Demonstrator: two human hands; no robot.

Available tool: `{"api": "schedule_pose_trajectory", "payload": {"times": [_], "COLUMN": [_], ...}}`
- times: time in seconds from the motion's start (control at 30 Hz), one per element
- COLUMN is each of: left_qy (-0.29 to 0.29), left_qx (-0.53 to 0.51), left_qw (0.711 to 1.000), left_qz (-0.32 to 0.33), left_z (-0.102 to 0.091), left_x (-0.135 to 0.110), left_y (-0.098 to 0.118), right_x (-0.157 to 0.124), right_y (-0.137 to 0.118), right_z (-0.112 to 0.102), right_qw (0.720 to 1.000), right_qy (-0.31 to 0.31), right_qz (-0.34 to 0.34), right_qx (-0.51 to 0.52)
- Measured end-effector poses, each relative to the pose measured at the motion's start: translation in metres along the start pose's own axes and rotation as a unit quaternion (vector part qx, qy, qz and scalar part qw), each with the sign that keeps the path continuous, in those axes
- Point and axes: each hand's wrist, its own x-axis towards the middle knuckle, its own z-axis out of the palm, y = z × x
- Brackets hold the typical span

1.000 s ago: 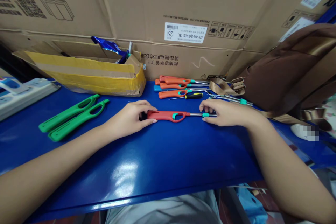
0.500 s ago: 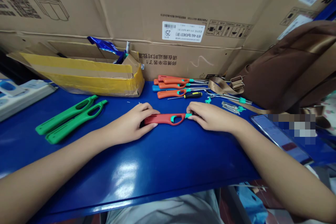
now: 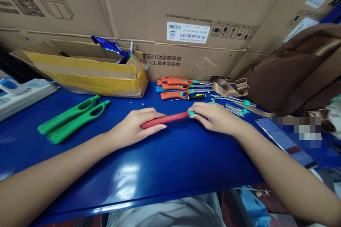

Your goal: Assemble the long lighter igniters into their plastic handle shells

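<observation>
Both hands grip one red lighter body (image 3: pixel 170 117) with a teal front piece, held edge-up just above the blue table (image 3: pixel 165 163). My left hand (image 3: pixel 134 125) is closed round its rear end. My right hand (image 3: pixel 213 117) pinches the teal front end, fingers curled together. No metal tube shows beyond my right fingers. Behind the hands lies a small pile of assembled red and blue lighters (image 3: pixel 177 87) with a black-and-yellow screwdriver (image 3: pixel 195 96).
Two green handle shells (image 3: pixel 73 117) lie to the left. A yellow-taped cardboard box (image 3: pixel 87 74) stands at the back left, large cartons behind. A brown bag (image 3: pixel 295 71) with straps fills the right, loose metal parts (image 3: pixel 236 109) and a phone (image 3: pixel 285 140) near it.
My right hand slid left along the metal tube to the teal end of the body. The lighter body has turned from lying flat to standing on edge between both hands.
</observation>
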Motion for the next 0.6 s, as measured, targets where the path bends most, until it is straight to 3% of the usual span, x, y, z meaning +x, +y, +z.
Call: {"api": "schedule_pose_trajectory", "payload": {"times": [0.13, 0.27, 0.47, 0.6], "left_qy": [-0.001, -0.012, -0.011, -0.017], "left_qx": [-0.075, -0.123, -0.002, 0.041], "left_qw": [0.995, 0.987, 0.999, 0.996], "left_qz": [-0.061, -0.102, 0.036, 0.081], "left_z": [0.000, -0.001, -0.003, -0.005], "left_x": [0.004, 0.006, -0.002, -0.006], "left_y": [0.005, 0.006, 0.006, 0.004], "right_x": [0.000, 0.000, -0.001, -0.002], "right_y": [-0.004, -0.007, -0.011, -0.012], "right_z": [0.006, 0.008, 0.010, 0.012], "right_qw": [0.994, 0.989, 0.994, 0.991], "right_qy": [0.028, 0.050, 0.026, 0.062], "right_qz": [-0.040, -0.064, -0.063, -0.073], "right_qx": [-0.095, -0.120, -0.087, -0.090]}}
